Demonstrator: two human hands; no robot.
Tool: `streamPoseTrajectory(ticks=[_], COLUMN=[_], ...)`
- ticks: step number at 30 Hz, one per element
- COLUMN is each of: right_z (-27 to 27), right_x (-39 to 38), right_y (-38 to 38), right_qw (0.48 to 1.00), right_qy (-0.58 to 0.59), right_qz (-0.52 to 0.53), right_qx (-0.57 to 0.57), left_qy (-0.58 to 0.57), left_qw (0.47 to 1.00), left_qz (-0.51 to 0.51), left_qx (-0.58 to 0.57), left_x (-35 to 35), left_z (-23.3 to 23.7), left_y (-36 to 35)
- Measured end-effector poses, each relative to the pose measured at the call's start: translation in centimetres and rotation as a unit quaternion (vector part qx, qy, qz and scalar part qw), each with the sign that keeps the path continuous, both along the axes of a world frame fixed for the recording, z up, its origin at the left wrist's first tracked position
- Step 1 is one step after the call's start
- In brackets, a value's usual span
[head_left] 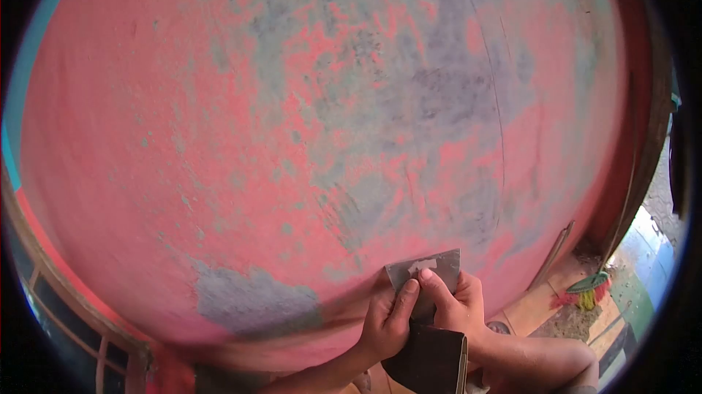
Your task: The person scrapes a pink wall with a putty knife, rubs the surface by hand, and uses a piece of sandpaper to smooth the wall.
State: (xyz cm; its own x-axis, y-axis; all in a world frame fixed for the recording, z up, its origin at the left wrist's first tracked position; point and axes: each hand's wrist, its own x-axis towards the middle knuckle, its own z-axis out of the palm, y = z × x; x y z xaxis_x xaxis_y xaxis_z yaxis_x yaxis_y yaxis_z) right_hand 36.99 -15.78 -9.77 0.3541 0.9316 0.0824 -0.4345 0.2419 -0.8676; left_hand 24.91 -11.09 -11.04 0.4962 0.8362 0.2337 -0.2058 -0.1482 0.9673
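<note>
Low in the middle of the head view, a dark grey sheet of sandpaper (447, 262) is held in front of the wall, with a pale torn-looking patch near its upper edge. My left hand (386, 321) grips its left side, the thumb lying on the face. From the right, my right hand (461, 308) closes on it, thumb pressed by the pale patch and fingers behind. Below the hands hangs a darker folded flap (428, 360), its layered edge showing on the right. The fingers partly hide how both parts join.
A pink wall (241, 167) with worn grey-green patches and a long crack fills most of the view. At lower right, a broom (587, 286) with coloured bristles lies on tiles beside debris. A thin strip (553, 254) leans on the wall. A window frame (99, 354) is lower left.
</note>
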Motion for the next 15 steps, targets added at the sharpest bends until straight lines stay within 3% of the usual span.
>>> streamPoseTrajectory(ticks=[2,3,4,6,7,8,12,15], right_z=[0.3,0.3,0.5,1.8,2.0,0.9,0.9,2.0], right_x=[0.1,0.2,-0.2,-1.1,-0.9,-0.7,-0.4,-0.1], right_y=[-0.1,0.0,0.4,0.9,0.9,1.5,1.7,1.2], right_qw=[1.000,0.999,0.997,0.995,0.995,0.996,0.996,0.998], right_qy=[0.018,0.029,0.041,0.039,0.031,0.018,0.019,0.035], right_qz=[0.016,0.020,0.035,0.049,0.037,0.025,0.020,0.039], right_qx=[0.016,0.031,0.046,0.077,0.085,0.080,0.084,0.035], left_qy=[-0.054,0.001,0.064,0.081,0.009,-0.069,-0.026,-0.005], left_qw=[0.996,0.991,0.948,0.948,0.990,0.987,0.999,0.999], left_qz=[0.012,0.087,0.169,0.197,0.131,0.051,0.003,0.014], left_qx=[-0.064,0.100,0.260,0.235,0.052,-0.137,-0.025,-0.035], left_x=[0.5,0.8,0.7,-0.6,-0.3,0.3,-0.2,0.2], left_z=[0.9,0.4,-0.8,0.0,0.8,1.7,2.5,3.0], left_y=[-0.7,-0.3,0.1,0.2,0.0,-0.1,0.9,0.9])
